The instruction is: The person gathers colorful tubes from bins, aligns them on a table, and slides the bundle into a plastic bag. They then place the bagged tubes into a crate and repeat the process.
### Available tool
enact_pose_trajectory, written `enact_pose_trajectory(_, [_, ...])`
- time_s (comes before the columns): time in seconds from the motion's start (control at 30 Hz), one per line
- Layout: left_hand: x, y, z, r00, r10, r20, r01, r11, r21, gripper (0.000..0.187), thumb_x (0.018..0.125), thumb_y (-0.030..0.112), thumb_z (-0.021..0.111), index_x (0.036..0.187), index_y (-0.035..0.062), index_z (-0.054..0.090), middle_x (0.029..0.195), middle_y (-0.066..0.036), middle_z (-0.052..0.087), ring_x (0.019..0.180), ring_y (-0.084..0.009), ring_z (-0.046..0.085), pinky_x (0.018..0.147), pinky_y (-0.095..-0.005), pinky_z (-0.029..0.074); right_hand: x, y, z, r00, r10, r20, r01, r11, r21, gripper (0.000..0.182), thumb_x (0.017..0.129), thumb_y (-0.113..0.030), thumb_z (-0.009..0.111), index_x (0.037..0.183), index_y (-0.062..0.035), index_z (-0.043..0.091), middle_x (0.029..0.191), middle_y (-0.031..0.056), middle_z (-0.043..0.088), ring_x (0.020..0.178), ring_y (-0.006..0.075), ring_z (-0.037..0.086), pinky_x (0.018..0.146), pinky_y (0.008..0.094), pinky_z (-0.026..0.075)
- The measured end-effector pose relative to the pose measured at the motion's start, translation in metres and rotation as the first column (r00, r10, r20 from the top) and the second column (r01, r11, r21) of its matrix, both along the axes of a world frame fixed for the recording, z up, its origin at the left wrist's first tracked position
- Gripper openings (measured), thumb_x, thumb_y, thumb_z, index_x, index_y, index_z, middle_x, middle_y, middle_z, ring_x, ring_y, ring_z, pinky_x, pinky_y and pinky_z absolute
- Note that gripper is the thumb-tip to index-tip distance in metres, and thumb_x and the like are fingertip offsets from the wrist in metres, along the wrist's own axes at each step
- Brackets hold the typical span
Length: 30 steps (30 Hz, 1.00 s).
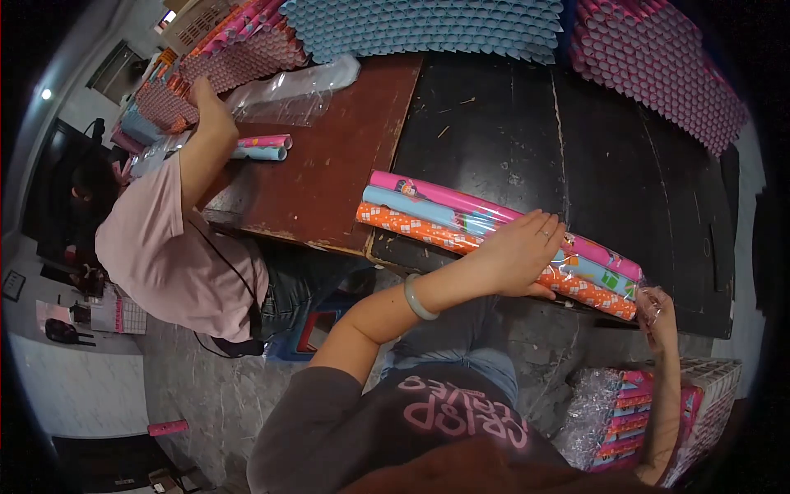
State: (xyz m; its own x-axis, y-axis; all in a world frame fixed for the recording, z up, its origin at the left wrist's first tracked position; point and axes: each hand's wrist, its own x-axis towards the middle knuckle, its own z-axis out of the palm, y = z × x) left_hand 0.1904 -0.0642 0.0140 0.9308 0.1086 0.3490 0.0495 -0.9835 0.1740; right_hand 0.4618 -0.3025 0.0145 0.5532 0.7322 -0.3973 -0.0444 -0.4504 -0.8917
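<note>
Three rolls of patterned wrapping paper, pink, light blue and orange (pixel 428 216), lie side by side at the near edge of the dark table (pixel 527 132). My left hand (pixel 520 253) lies flat over the middle of the rolls and presses on them. My right hand (pixel 658 317) pinches clear plastic film at the rolls' right end. A jade-coloured bangle sits on my left wrist.
A co-worker in a pink shirt (pixel 169 247) stands at the left and reaches to stacked rolls (pixel 239 58). Two loose rolls (pixel 263 148) and a clear bag (pixel 296 90) lie on the brown table. Blue (pixel 428 25) and pink (pixel 658 66) roll stacks line the back. Wrapped bundles (pixel 634 412) sit below my right arm.
</note>
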Motion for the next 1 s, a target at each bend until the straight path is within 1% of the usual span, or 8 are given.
enact_pose_trajectory(0.1, [0.0, 0.0, 0.0, 1.0, 0.003, -0.006, -0.003, 1.0, 0.004, 0.096, 0.072, 0.059, 0.07, 0.13, -0.0128, 0.042, 0.132, -0.028, 0.048, 0.125, -0.0397, 0.046, 0.109, -0.0435, 0.034, 0.004, -0.013, 0.0, 0.987, -0.061, 0.147, 0.052, 0.997, 0.06, 0.02, 0.087, -0.022, 0.07, 0.088, -0.0033, 0.064, 0.062, -0.005, 0.052, 0.048, 0.002, 0.041, 0.041, 0.0199, 0.027])
enact_pose_trajectory(0.17, [-0.001, 0.0, 0.002, 1.0, 0.007, -0.003, -0.007, 1.0, 0.012, 0.096, 0.072, 0.059, 0.07, 0.129, -0.0128, 0.042, 0.132, -0.028, 0.048, 0.125, -0.0396, 0.047, 0.109, -0.0434, 0.034, 0.029, -0.029, 0.001, 0.974, 0.207, 0.09, -0.205, 0.978, -0.028, 0.017, 0.085, -0.019, 0.071, 0.089, -0.0029, 0.066, 0.067, -0.0028, 0.057, 0.054, 0.0026, 0.047, 0.045, 0.0192, 0.032])
enact_pose_trajectory(0.27, [-0.002, -0.001, 0.0, 1.0, 0.001, 0.014, -0.001, 1.0, 0.029, 0.096, 0.072, 0.06, 0.069, 0.129, -0.0129, 0.043, 0.131, -0.028, 0.049, 0.124, -0.0396, 0.047, 0.109, -0.0433, 0.035, 0.017, -0.027, 0.012, 0.957, 0.288, 0.044, -0.286, 0.957, -0.046, 0.016, 0.083, -0.014, 0.074, 0.089, -0.0014, 0.067, 0.071, -0.0002, 0.062, 0.059, 0.0044, 0.052, 0.048, 0.0195, 0.037])
enact_pose_trajectory(0.57, [0.001, 0.001, -0.001, 1.0, -0.007, 0.023, 0.007, 1.0, 0.028, 0.095, 0.072, 0.06, 0.069, 0.127, -0.0132, 0.044, 0.129, -0.028, 0.05, 0.123, -0.0403, 0.048, 0.108, -0.0437, 0.036, -0.008, -0.016, -0.008, 0.975, 0.095, 0.203, -0.122, 0.985, 0.123, 0.018, 0.078, -0.014, 0.08, 0.079, 0.001, 0.07, 0.072, 0.0007, 0.065, 0.065, 0.0065, 0.057, 0.056, 0.0217, 0.043])
enact_pose_trajectory(0.8, [-0.001, 0.001, 0.002, 1.0, -0.011, 0.003, 0.011, 0.999, 0.035, 0.093, 0.072, 0.056, 0.071, 0.127, -0.0131, 0.043, 0.129, -0.027, 0.05, 0.122, -0.0401, 0.048, 0.107, -0.0432, 0.037, -0.011, -0.014, -0.008, 0.986, 0.127, 0.111, -0.141, 0.983, 0.121, 0.014, 0.078, -0.012, 0.079, 0.076, -0.001, 0.07, 0.072, -0.0005, 0.064, 0.066, 0.0054, 0.056, 0.057, 0.0217, 0.043])
enact_pose_trajectory(0.87, [-0.001, 0.0, 0.004, 0.999, -0.017, -0.034, 0.018, 0.999, 0.031, 0.094, 0.074, 0.058, 0.069, 0.128, -0.0136, 0.042, 0.13, -0.028, 0.05, 0.124, -0.0399, 0.047, 0.109, -0.0431, 0.035, -0.001, -0.017, -0.007, 0.943, 0.269, 0.196, -0.276, 0.961, 0.011, 0.012, 0.081, -0.011, 0.076, 0.083, -0.0007, 0.07, 0.074, -0.0023, 0.063, 0.066, 0.0033, 0.054, 0.057, 0.0196, 0.041])
enact_pose_trajectory(0.97, [-0.003, 0.0, 0.005, 0.999, -0.008, -0.04, 0.009, 1.0, 0.028, 0.093, 0.074, 0.057, 0.069, 0.128, -0.0136, 0.042, 0.128, -0.028, 0.05, 0.123, -0.0399, 0.047, 0.109, -0.043, 0.035, 0.003, -0.013, 0.009, 0.986, 0.112, 0.12, -0.126, 0.986, 0.112, 0.018, 0.085, -0.016, 0.072, 0.092, -0.0003, 0.069, 0.076, -0.0041, 0.06, 0.063, 0.0014, 0.049, 0.055, 0.0182, 0.037])
enact_pose_trajectory(1.0, [-0.002, -0.001, 0.005, 1.0, -0.004, -0.005, 0.004, 1.0, 0.017, 0.091, 0.073, 0.055, 0.071, 0.126, -0.0131, 0.042, 0.126, -0.027, 0.051, 0.121, -0.0402, 0.048, 0.107, -0.0431, 0.037, 0.014, -0.015, -0.01, 0.952, 0.13, 0.277, -0.176, 0.973, 0.151, 0.028, 0.092, -0.022, 0.065, 0.111, -0.0007, 0.066, 0.077, -0.0057, 0.056, 0.062, 0.0009, 0.044, 0.054, 0.0175, 0.034])
